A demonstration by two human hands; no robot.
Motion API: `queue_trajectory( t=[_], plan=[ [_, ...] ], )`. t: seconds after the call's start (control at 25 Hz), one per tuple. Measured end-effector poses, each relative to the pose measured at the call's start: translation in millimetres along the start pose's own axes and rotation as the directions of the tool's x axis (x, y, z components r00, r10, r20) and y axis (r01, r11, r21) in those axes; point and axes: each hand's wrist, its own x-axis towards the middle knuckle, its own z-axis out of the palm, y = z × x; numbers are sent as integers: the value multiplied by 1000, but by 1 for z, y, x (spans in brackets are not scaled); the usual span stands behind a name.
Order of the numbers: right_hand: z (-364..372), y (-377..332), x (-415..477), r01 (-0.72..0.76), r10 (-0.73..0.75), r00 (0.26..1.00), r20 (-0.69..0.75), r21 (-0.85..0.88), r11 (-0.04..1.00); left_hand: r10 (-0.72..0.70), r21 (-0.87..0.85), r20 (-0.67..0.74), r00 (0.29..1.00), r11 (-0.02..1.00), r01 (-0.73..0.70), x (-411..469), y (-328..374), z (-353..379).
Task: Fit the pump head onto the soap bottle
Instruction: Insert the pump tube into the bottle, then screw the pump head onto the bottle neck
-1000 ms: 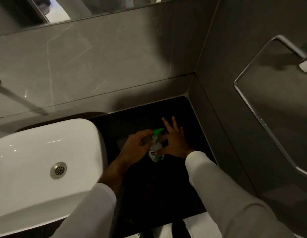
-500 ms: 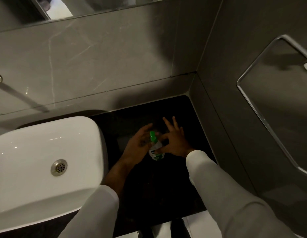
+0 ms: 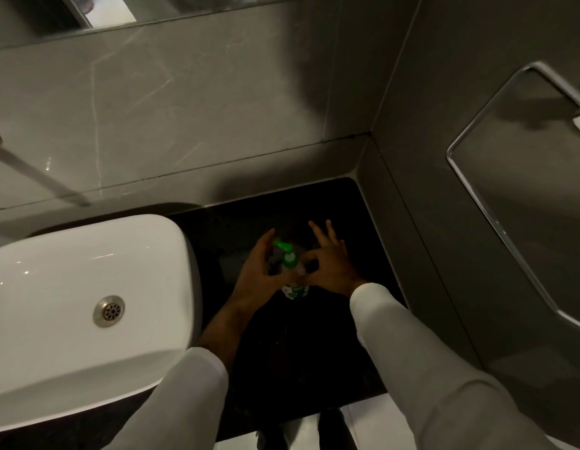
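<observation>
Since a moment ago the green plastic pump head (image 3: 283, 251) has swung its nozzle leftward atop the small clear soap bottle (image 3: 294, 285). Left hand (image 3: 262, 269) grips the bottle; right hand (image 3: 330, 266) pinches its neck, other fingers spread

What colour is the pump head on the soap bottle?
Bright green pump head, seen in the head view, atop the small clear plastic soap bottle.
</observation>
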Motion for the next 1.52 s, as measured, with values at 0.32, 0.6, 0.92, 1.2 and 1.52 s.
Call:
queue_trajectory(
  t=[0.32, 0.6, 0.92, 1.2, 1.52],
  plan=[
    [-3, 4, 2, -8, 8, 1000, 5, -23, 1000, 36, 43, -31, 999, 998, -35, -4, 3, 6],
    [-4, 7, 1, 19, -19, 1000, 1, -31, 999, 49, 101, 10, 999, 994, -50, 2, 0, 5],
    [-4, 5, 1, 2, -1, 1000, 19, -53, 999, 29, 86, -38, 999, 996, -26, 4, 2, 10],
    [1, 6, 4, -9, 10, 1000, 18, -39, 999, 1, 110, -231, 973, 994, 25, 0, 3, 22],
    [-3, 5, 3, -40, 43, 998, 45, -65, 997, 39, 144, -61, 997, 989, -30, -5, 6, 15]
  ],
)
